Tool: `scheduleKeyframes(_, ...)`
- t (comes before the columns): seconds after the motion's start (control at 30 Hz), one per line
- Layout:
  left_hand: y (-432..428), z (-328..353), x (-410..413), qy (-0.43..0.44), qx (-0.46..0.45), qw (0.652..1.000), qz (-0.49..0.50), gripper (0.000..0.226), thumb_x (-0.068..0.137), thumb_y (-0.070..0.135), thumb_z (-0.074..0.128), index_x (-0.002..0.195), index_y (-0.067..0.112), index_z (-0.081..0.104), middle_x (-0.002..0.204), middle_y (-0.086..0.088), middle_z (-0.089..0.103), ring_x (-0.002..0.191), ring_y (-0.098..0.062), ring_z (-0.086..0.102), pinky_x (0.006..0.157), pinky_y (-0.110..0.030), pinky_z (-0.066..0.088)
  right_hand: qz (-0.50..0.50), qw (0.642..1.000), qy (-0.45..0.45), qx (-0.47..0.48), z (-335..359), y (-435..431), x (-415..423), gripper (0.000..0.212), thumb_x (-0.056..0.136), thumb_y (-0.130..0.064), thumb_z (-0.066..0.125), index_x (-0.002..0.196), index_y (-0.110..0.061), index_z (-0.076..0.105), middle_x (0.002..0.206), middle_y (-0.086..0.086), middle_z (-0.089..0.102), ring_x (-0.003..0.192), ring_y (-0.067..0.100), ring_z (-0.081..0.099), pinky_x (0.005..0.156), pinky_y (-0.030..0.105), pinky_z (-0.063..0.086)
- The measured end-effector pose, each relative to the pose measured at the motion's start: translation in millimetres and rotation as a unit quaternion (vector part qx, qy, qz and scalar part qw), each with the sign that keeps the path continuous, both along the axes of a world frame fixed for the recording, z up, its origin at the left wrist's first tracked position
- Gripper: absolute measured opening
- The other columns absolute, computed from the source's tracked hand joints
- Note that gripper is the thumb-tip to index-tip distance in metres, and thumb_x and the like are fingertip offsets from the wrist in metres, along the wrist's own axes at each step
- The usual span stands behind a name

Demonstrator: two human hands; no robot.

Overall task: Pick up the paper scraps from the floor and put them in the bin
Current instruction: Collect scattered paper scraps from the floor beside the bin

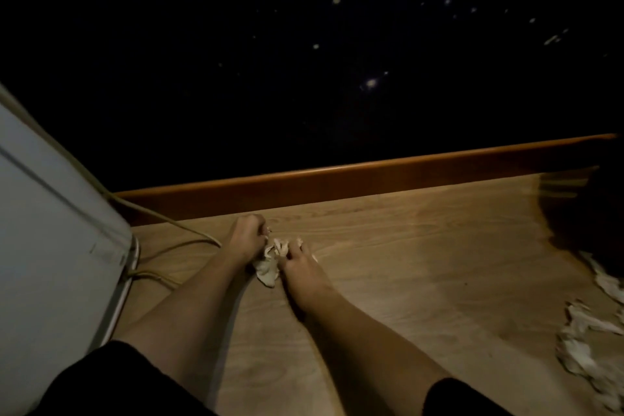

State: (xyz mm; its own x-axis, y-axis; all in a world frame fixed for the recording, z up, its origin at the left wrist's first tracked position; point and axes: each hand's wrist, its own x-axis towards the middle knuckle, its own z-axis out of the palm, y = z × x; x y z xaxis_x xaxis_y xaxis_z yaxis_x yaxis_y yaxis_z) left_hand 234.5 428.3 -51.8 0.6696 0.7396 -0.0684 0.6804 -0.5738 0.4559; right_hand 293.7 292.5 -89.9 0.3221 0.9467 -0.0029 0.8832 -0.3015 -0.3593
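Observation:
Both my hands are down on the wooden floor (405,246) near the skirting board. My left hand (246,240) is closed around a bunch of white paper scraps (268,268) that hangs out below its fingers. My right hand (297,262) pinches at the same crumpled scraps from the right, fingertips touching the paper. More white paper scraps (587,341) lie scattered on the floor at the far right edge. No bin can be made out.
A white appliance or cabinet (50,230) stands at the left, with a pale cable (175,246) running along the floor beside it. A brown skirting board (337,179) runs below a dark speckled wall. A dark shape (591,213) sits at the right.

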Motion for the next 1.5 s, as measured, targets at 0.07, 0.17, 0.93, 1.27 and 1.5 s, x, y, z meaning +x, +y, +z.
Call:
scheduleKeyframes(0.07, 0.2, -9.5, 2.1, 0.011, 0.001, 1.0, -0.02, 0.03, 0.078, 0.0, 0.057, 0.059, 0.022, 0.049, 0.072, -0.007, 0.065, 0.074, -0.024, 0.06, 0.069, -0.035, 0.051, 0.013, 0.997, -0.005, 0.075, -12.3, -11.9, -2.1, 0.039, 0.091, -0.013, 0.05, 0.129, -0.011, 0.047, 0.143, 0.011, 0.036, 0.128, 0.029, 0.033, 0.105, 0.041, 0.039)
scheduleKeyframes(0.17, -7.7, -16.3, 8.3, 0.008, 0.016, 0.999, -0.037, 0.025, 0.078, -0.004, 0.053, 0.065, 0.016, 0.056, 0.073, -0.01, 0.066, 0.076, -0.026, 0.061, 0.071, -0.038, 0.053, 0.013, 0.992, -0.013, 0.122, -22.2, -25.1, 0.0, 0.029, 0.088, -0.008, 0.05, 0.115, -0.002, 0.058, 0.132, 0.015, 0.05, 0.118, 0.031, 0.045, 0.095, 0.039, 0.048)
scheduleKeyframes(0.93, -273.9, 89.5, 160.7, 0.023, 0.04, 0.834, -0.549, 0.021, 0.089, -0.002, 0.045, 0.101, 0.005, 0.06, 0.102, -0.009, 0.059, 0.095, -0.018, 0.056, 0.086, -0.029, 0.049, -0.152, 0.982, -0.06, -0.096, 149.2, -384.9, 188.9, 0.019, 0.067, 0.009, 0.06, 0.071, -0.006, 0.071, 0.084, 0.017, 0.069, 0.08, 0.034, 0.066, 0.069, 0.033, 0.05)
scheduleKeyframes(1.27, -425.0, 0.3, 229.4, -0.024, -0.006, 0.923, -0.385, 0.015, 0.087, 0.002, 0.044, 0.096, 0.001, 0.057, 0.103, -0.021, 0.062, 0.091, -0.033, 0.058, 0.071, -0.036, 0.04, -0.439, 0.898, 0.007, 0.032, 88.3, -493.6, 240.5, 0.028, 0.075, 0.013, 0.051, 0.093, 0.003, 0.071, 0.097, 0.022, 0.071, 0.092, 0.035, 0.065, 0.075, 0.039, 0.052)
scheduleKeyframes(1.5, -434.9, -25.2, 239.0, 0.017, -0.01, 0.927, -0.374, 0.013, 0.077, 0.008, 0.045, 0.088, 0.01, 0.051, 0.098, -0.015, 0.055, 0.079, -0.028, 0.053, 0.063, -0.032, 0.044, -0.449, 0.888, 0.095, -0.009, 41.2, -491.6, 287.2, 0.046, 0.081, -0.014, 0.061, 0.125, -0.008, 0.051, 0.13, 0.024, 0.044, 0.124, 0.041, 0.039, 0.095, 0.038, 0.039)
